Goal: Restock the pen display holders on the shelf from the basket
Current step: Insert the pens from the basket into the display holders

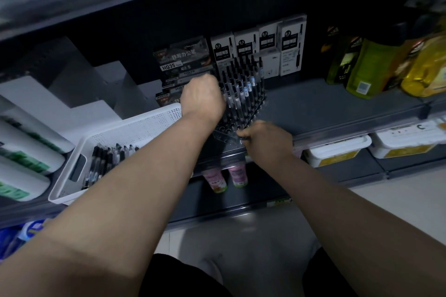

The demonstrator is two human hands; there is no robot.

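Note:
A clear tiered pen display holder [226, 134] stands on the dark shelf [325, 106], packed with several upright black pens [243, 84]. My left hand [202, 96] is closed against the holder's left side, among the pens; what it grips is hidden. My right hand [268, 140] is at the holder's front edge, fingers pinched on a dark pen lying low there. A white perforated basket [72, 190] sits at the left on the shelf, with several black pens [106, 159] lying in it, partly hidden by my left forearm.
Boxed pen packs [258, 50] and dark HQ35 boxes [181, 62] stand behind the holder. Yellow-green bottles [366, 70] fill the shelf's right. White rolls [26, 152] lie left of the basket. Pink bottles [226, 176] and white tubs [337, 152] sit on the lower shelf.

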